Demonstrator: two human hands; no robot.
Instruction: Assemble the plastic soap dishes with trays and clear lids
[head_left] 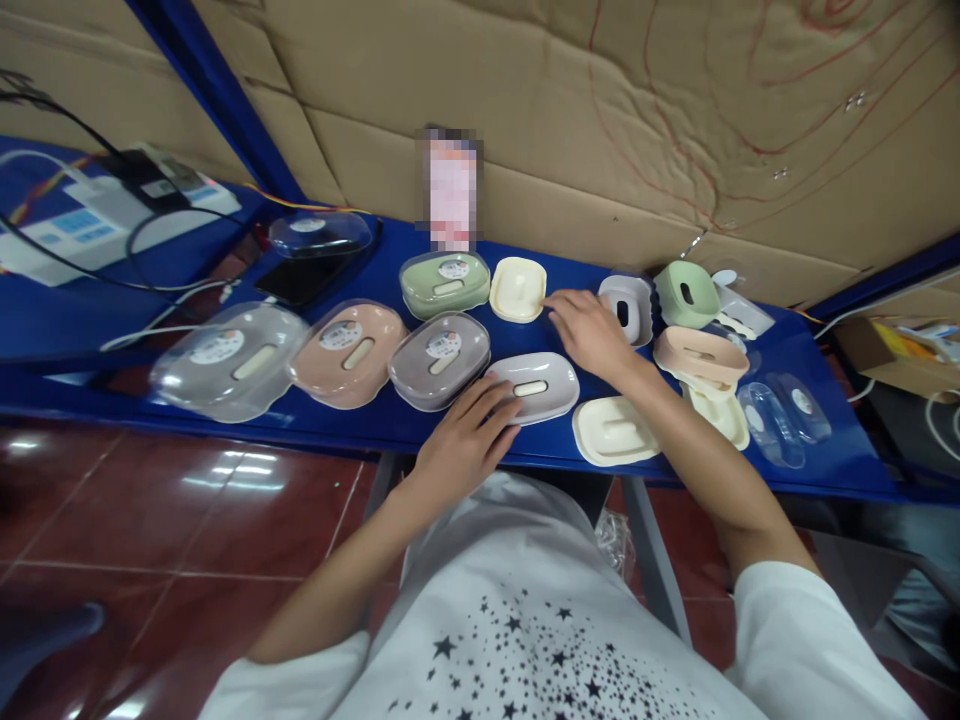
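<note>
My left hand [471, 430] rests at the left end of a lilac oval soap dish [551, 392], its fingers stretched over the rim. A white raised bar shows through the dish's middle slot. My right hand [589, 328] reaches farther back, with its fingertips pinched at the right edge of a small cream tray [517, 288]. The thumb is partly hidden. Between my forearms lies a larger cream tray [613, 432]. Left of my left hand is a grey soap dish [439, 365] under a clear stickered lid. Beyond it stands a green lidded soap dish [446, 285].
Pink [347, 355] and clear-lidded [229, 362] dishes line the left. On the right are lilac [637, 300], green [686, 290] and pink [701, 352] slotted pieces and clear lids [784, 420]. A dark phone [304, 282] lies behind; cardboard [600, 130] walls the back.
</note>
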